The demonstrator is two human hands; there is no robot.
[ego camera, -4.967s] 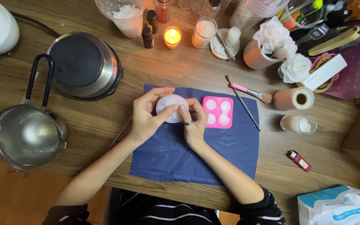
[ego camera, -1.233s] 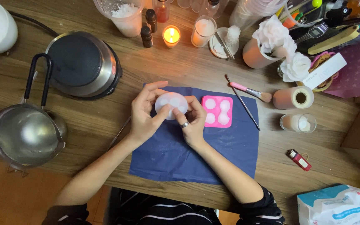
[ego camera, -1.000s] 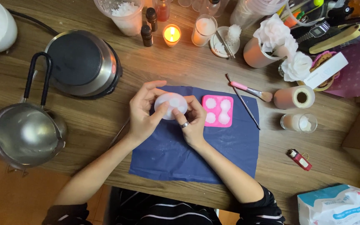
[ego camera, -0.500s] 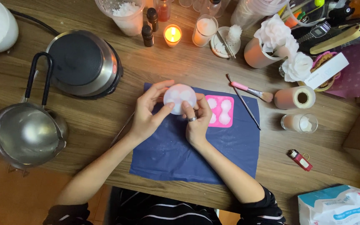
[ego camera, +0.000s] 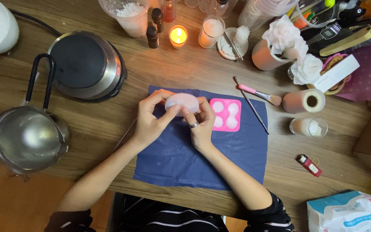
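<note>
Both my hands hold a pale pink, rounded silicone mould [ego camera: 182,102] just above a dark blue cloth [ego camera: 202,159] on the wooden table. My left hand [ego camera: 149,122] grips its left side with thumb and fingers curled around it. My right hand [ego camera: 200,126], wearing a ring, pinches its right side and presses on its top. Right beside my right hand lies a bright pink mould [ego camera: 225,114] with several white-filled cavities.
A metal pouring pot [ego camera: 26,137] and a round hot plate [ego camera: 84,64] stand at the left. A lit candle [ego camera: 177,35], small bottles, cups, a brush [ego camera: 258,93], a thin rod [ego camera: 251,105], a tape roll [ego camera: 304,101], a red lighter [ego camera: 309,165] and a tissue pack [ego camera: 346,212] lie around the cloth.
My hands have lifted the pale mould slightly away from me and turned it; my fingers have shifted their grip on it. Everything else on the table stays put.
</note>
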